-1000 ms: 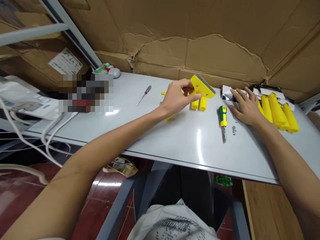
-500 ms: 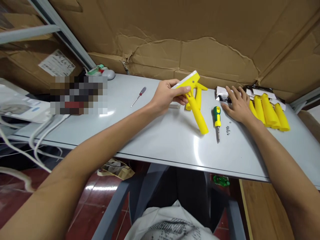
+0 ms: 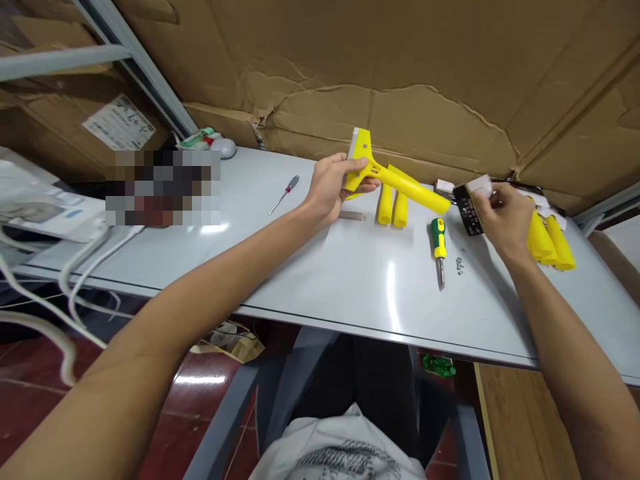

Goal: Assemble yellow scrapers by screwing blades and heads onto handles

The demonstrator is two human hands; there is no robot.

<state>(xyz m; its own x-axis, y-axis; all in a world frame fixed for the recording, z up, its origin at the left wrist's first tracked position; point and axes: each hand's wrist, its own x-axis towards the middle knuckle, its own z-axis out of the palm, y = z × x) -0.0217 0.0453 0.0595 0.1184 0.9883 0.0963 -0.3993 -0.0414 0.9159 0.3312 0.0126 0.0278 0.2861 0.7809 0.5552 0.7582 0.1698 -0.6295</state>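
Observation:
My left hand (image 3: 333,185) is closed on the head of a yellow scraper (image 3: 413,189), whose handle points right and whose pale blade edge is at the upper left. Beneath it on the table lie other yellow handles (image 3: 385,205) and a thin clear strip (image 3: 353,215). At the right, my right hand (image 3: 505,213) grips a black-and-white printed card sleeve (image 3: 469,210), lifted off the table and tilted. Just left of that hand lies a green and yellow screwdriver (image 3: 439,239), with several small screws (image 3: 459,265) beside it.
More yellow scrapers (image 3: 560,243) in black-and-white packaging lie at the right. A small grey screwdriver (image 3: 285,192) rests left of my left hand. Cardboard (image 3: 400,113) walls the back edge of the white table (image 3: 320,280). White cables (image 3: 85,280) hang at the left.
My right hand, spread flat over the packaging before, has picked up a card sleeve and holds it raised. The scraper in my left hand has turned, its handle swinging up and to the right.

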